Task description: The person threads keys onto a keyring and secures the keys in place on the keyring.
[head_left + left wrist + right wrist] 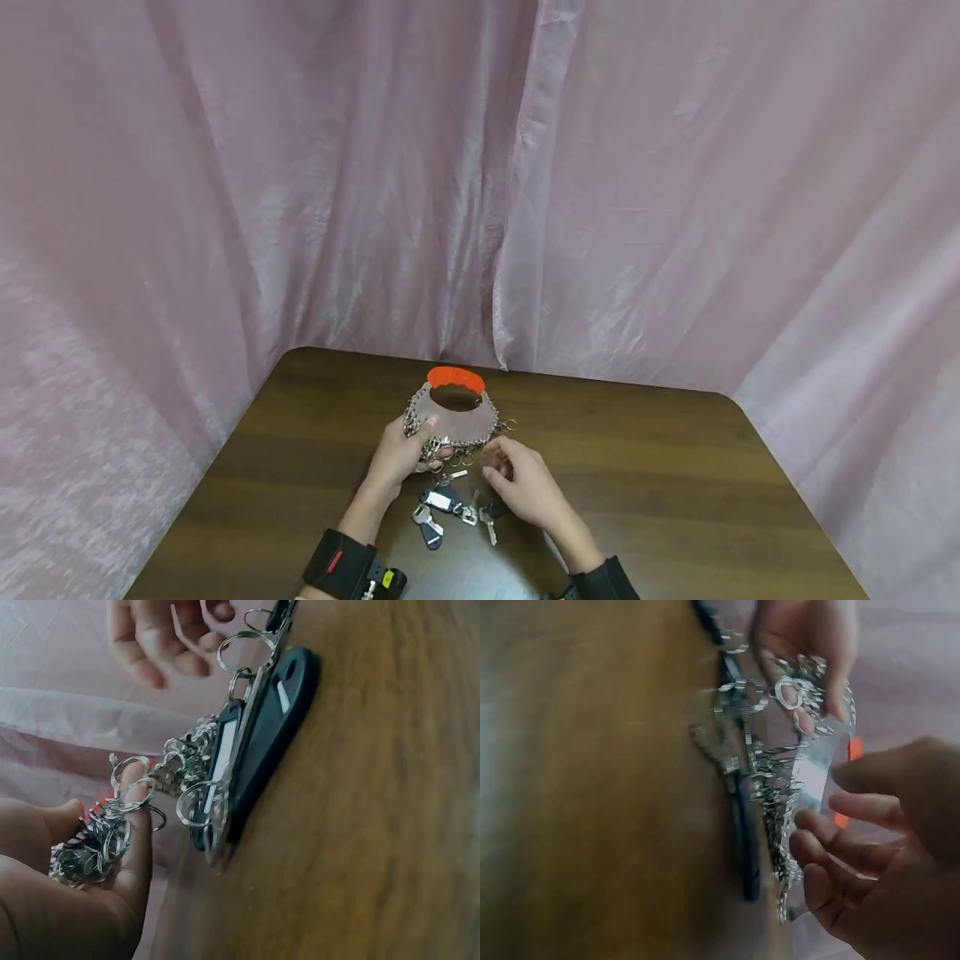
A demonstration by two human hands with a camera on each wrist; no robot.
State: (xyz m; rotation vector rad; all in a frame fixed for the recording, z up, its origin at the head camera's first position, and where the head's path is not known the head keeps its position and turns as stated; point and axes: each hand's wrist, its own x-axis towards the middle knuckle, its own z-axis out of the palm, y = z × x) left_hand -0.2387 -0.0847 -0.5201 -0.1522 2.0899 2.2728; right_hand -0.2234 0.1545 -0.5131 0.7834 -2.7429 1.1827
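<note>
In the head view my left hand (393, 457) grips the left side of a curved, clear-looking plate (467, 427), thumb on top. The plate has an orange handle (456, 377) at its far end and many small metal rings and chains along its edge. Seen from the left wrist, a bunch of metal rings (94, 847) lies in that hand's palm and fingers. My right hand (527, 486) is beside the plate's lower right edge, fingers loosely bent, holding nothing visible. Just nearer than the plate lie several keys (488, 529) with dark tags (442, 500).
The brown wooden table (660, 467) carries the keys and has rounded far corners. A pink curtain (405, 208) hangs behind it. One dark tag (281, 712) shows large in the left wrist view. Both wrists wear black straps (337, 562).
</note>
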